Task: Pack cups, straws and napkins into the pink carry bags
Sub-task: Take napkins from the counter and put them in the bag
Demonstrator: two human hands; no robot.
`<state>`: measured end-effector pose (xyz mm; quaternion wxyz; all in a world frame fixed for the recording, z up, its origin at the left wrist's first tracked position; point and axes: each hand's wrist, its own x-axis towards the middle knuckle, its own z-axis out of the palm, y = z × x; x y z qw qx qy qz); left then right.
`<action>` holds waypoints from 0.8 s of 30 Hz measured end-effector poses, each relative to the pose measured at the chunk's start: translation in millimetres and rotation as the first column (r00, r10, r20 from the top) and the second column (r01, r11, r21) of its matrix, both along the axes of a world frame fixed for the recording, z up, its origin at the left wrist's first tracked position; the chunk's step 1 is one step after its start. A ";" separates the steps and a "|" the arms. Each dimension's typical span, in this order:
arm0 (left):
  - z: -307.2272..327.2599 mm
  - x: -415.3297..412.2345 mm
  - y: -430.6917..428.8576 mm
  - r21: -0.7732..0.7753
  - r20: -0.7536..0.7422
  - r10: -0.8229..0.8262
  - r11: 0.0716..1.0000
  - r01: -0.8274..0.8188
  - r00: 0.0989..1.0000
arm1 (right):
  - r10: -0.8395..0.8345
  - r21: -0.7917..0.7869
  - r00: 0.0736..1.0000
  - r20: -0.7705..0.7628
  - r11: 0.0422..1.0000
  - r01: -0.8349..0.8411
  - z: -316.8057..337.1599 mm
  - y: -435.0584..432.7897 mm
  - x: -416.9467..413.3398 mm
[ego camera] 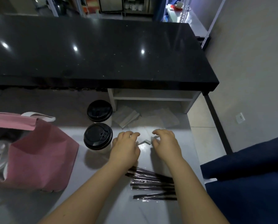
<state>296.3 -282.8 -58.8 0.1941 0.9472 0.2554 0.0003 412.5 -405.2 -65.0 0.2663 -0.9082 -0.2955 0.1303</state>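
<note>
Napkins (145, 139): pale folded sheet flat on the grey worktop (102, 207), right between my two hands, one folded corner lifted. More napkins (144, 118) are scattered at 12 o'clock of it, long edges skewed. My left hand (125, 147) is at its 9 o'clock, fingers curled, tips on the sheet. My right hand (165, 143) is at 3 o'clock, fingers bent, pinching the raised edge. Straws (152, 183), black, wrapped, lie at 6 o'clock under my forearms, long axes running roughly 9-to-3, slightly fanned. Two cups with black lids, near cup (98, 136) and far cup (99, 111), stand upright just beside my left hand. Pink carry bag (38, 152) lies at far 9 o'clock, mouth open leftward.
</note>
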 end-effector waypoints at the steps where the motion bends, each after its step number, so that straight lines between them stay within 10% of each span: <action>1: -0.1 3.9 0.9 -0.005 0.007 0.007 1.000 -0.007 1.000 | -0.030 0.008 1.000 -0.001 1.000 0.030 -1.5 2.0 7.3; 11: 3.0 41.6 14.6 -0.052 0.039 0.057 0.997 -0.055 0.998 | -0.211 -0.213 0.967 0.141 0.948 0.238 -24.1 30.0 58.4; 24: -1.3 55.3 15.0 -0.092 0.089 0.056 0.995 -0.048 0.994 | -0.362 0.225 0.892 -0.272 0.877 0.425 -14.2 16.0 86.3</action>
